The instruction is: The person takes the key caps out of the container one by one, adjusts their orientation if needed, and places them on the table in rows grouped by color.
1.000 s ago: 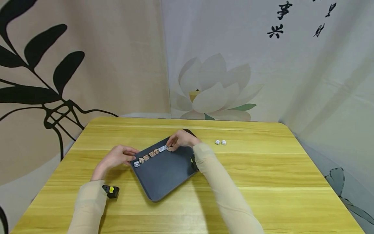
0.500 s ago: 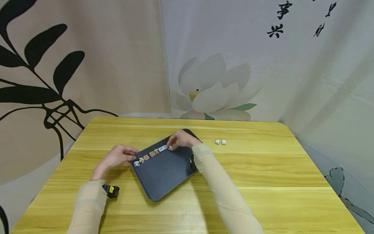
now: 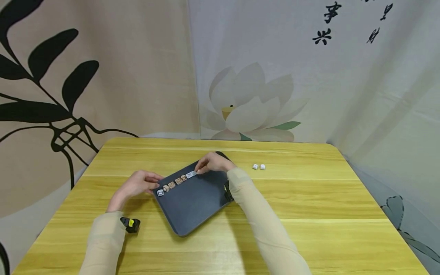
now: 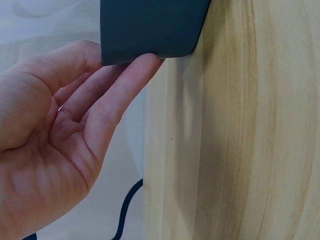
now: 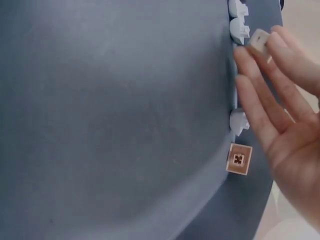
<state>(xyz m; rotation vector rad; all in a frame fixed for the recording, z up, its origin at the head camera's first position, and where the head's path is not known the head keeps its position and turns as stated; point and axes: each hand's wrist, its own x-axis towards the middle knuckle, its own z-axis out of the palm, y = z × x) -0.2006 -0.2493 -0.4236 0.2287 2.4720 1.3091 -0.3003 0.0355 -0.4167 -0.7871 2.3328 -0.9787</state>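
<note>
Pinching a keycap, right hand borders the roomy tray's far edge, left hand gripping its corner.

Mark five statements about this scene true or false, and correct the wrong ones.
1. The right hand pinches a small, pale, boxy keycap. True.
2. The left hand touches the dark grey, rectangular tray. True.
3. The tray holds nothing. False: a row of small brown and white keycaps lines its far edge.
4. Two small white keycaps lie on the yellowish wooden table. True.
5. Those two lie left of the tray. False: right of it.
</note>
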